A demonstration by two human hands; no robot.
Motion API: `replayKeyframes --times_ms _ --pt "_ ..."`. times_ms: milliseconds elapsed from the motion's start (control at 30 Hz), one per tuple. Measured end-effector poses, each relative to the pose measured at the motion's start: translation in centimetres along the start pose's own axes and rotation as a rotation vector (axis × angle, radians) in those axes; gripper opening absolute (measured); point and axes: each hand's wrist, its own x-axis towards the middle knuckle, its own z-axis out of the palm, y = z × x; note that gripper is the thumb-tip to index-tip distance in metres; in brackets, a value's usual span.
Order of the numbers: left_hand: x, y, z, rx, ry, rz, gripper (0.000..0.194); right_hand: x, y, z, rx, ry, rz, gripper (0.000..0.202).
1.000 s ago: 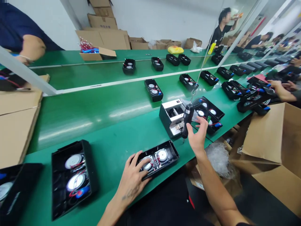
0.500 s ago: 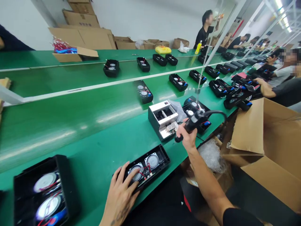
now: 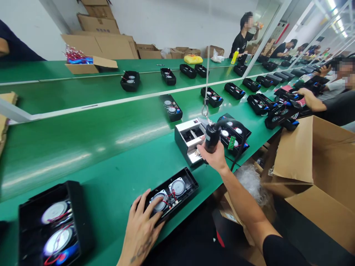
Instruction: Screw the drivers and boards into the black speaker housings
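Note:
My left hand (image 3: pixel 142 225) grips the left end of a black speaker housing (image 3: pixel 191 181), its fingers reaching over the near speaker cone and its thumb along the near side. Two round silver speakers and red wires show inside the housing. In my right hand (image 3: pixel 216 157) is a black electric screwdriver (image 3: pixel 212 137), held upright and hanging by a hook from a cord. Its tip is hidden behind my fingers, at the front of a screw feeder (image 3: pixel 183 142) with a silver top. I cannot tell whether the tip touches the feeder.
Another open speaker housing (image 3: pixel 83 221) lies at the left front. More housings, one with a green circuit board (image 3: pixel 231 143), sit right of the feeder. A conveyor (image 3: pixel 91 136) carries several more. An open cardboard box (image 3: pixel 295 153) stands at the right. Co-workers sit along the line.
My right hand has moved left to the feeder's front and turned the screwdriver from slanted to upright. The green circuit board has come into view. My left hand stays on the speaker housing.

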Motion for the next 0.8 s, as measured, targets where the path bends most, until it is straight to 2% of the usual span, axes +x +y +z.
replayKeyframes --times_ms 200,333,500,800 --pt "0.2 0.5 -0.2 -0.022 -0.011 -0.028 0.007 -6.5 -3.0 1.0 0.365 0.026 -0.127 0.029" --pt "0.2 0.8 -0.1 -0.063 -0.023 -0.067 0.013 -9.5 -3.4 3.0 0.45 -0.084 -0.19 0.033" --pt "0.1 0.8 -0.1 -0.066 -0.02 -0.066 0.015 -10.6 -2.3 4.8 0.356 -0.122 -0.163 0.03" --pt "0.2 0.8 -0.3 -0.058 -0.021 -0.052 0.017 -10.5 -2.3 5.2 0.33 -0.111 -0.15 0.028"
